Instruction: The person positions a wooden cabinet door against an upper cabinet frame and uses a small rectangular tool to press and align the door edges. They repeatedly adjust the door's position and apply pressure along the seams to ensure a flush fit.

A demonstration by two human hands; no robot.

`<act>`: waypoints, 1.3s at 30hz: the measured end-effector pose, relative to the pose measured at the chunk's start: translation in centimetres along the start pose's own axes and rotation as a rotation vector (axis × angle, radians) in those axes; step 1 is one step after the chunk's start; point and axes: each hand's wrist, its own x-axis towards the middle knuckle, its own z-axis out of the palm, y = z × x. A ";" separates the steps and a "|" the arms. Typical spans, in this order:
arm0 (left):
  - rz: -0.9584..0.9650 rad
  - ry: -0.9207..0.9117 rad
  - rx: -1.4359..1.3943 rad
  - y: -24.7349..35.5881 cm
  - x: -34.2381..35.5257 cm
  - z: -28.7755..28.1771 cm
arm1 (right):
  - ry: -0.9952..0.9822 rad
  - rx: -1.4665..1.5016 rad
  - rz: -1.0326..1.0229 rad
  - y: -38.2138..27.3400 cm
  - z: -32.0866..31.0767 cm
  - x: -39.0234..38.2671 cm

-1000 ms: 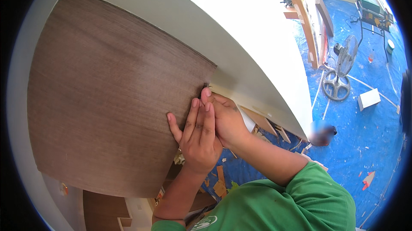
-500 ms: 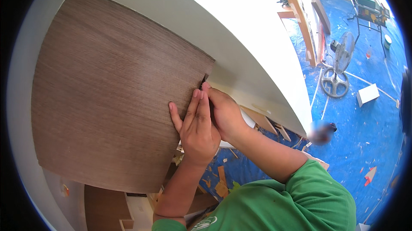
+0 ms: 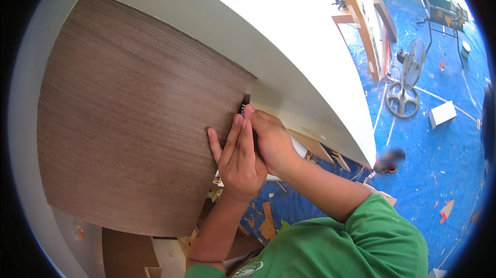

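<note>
A brown wood-grain panel [image 3: 139,113] fills the left half of the view, its right edge beside a pale wall. My left hand [image 3: 238,162] lies along that edge, fingers stretched out and the little finger spread onto the panel face. Pressed close against it, my right hand [image 3: 274,141] is closed around a narrow dark flat tool [image 3: 245,104]. Its black end with pale lettering shows above my fingertips, at the panel edge near the upper right corner. The rest of the tool is hidden by my hands, so its kind cannot be told.
A white curved wall [image 3: 310,61] runs along the right of the panel. Blue sheeting [image 3: 429,195] covers the floor, with wood scraps [image 3: 267,221] below my arms. A fan [image 3: 408,79], a white box [image 3: 443,115] and a folding stand [image 3: 444,17] are at the right.
Both hands have shifted slightly downward along the panel edge, and more of the dark tool shows above my fingertips. The blurred dark shape on the floor by the wall corner has moved a little.
</note>
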 end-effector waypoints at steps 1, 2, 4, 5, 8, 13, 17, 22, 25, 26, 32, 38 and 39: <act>0.004 0.002 0.002 0.0 0.1 0.1 | -0.002 0.009 -0.005 -0.2 0.0 0.0; 0.007 0.005 0.003 0.0 0.2 0.1 | -0.005 0.019 -0.010 -0.4 0.2 0.0; 0.008 0.010 0.006 0.1 0.3 0.1 | -0.015 0.028 -0.016 -0.5 0.1 0.1; 0.007 0.015 0.004 0.1 0.3 0.2 | -0.022 0.026 -0.019 -0.5 0.0 0.2; 0.001 0.026 0.037 0.1 0.4 0.4 | -0.028 0.001 0.000 -0.5 -0.1 0.5; -0.015 0.041 0.106 0.3 0.7 1.1 | 0.011 -0.049 0.051 -1.1 -0.3 1.2; -0.032 0.044 0.097 0.5 0.8 1.3 | 0.001 -0.024 0.032 -1.0 -0.6 1.5; -0.036 0.010 -0.011 0.4 0.4 0.3 | 0.041 0.002 0.039 -0.6 0.5 0.4; -0.025 0.014 -0.034 0.5 0.1 -0.2 | 0.057 0.010 0.017 -0.8 1.0 -0.5; -0.019 0.025 -0.041 0.6 0.4 -0.1 | 0.032 -0.012 -0.001 -0.8 0.6 -0.2; 0.000 0.036 -0.028 0.3 0.6 0.7 | 0.014 -0.014 0.018 -1.4 0.4 0.2; 0.007 0.046 -0.029 0.2 0.8 0.9 | 0.038 -0.044 -0.001 -1.6 0.4 0.5; 0.004 0.048 -0.031 0.2 0.9 0.9 | 0.043 -0.043 0.000 -1.7 0.5 0.4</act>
